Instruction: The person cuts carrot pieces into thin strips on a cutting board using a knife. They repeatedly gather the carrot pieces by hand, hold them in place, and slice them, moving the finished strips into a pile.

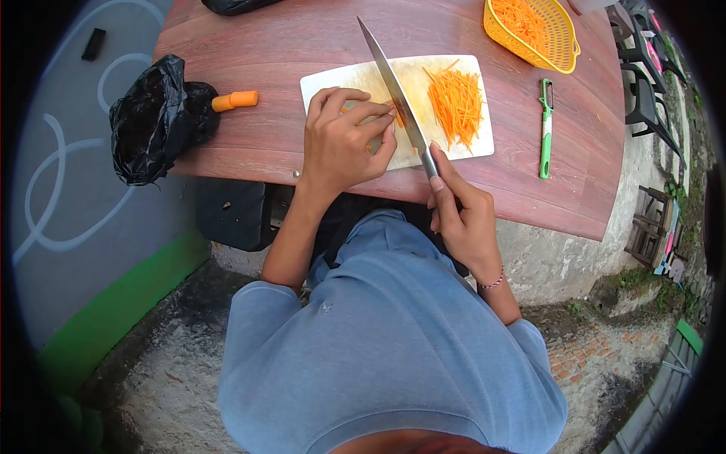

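Observation:
My right hand (467, 216) is closed around the handle of a kitchen knife (401, 94). The long blade points away from me and slants to the left across a white cutting board (363, 72). Beside the blade's left face is my left hand (346, 140), fingers bent and pressed down on the board over carrot slices (398, 113); most of these are hidden under the fingers. To the right of the blade lies a loose heap of thin carrot strips (456, 104) on the board.
A yellow basket (566, 45) of shredded carrot stands at the far right, with a green-handled peeler (546, 129) nearer me. On the left, a peeled carrot piece (240, 100) touches a black plastic bag (155, 125). The wooden table's (265, 144) front edge is close to my body.

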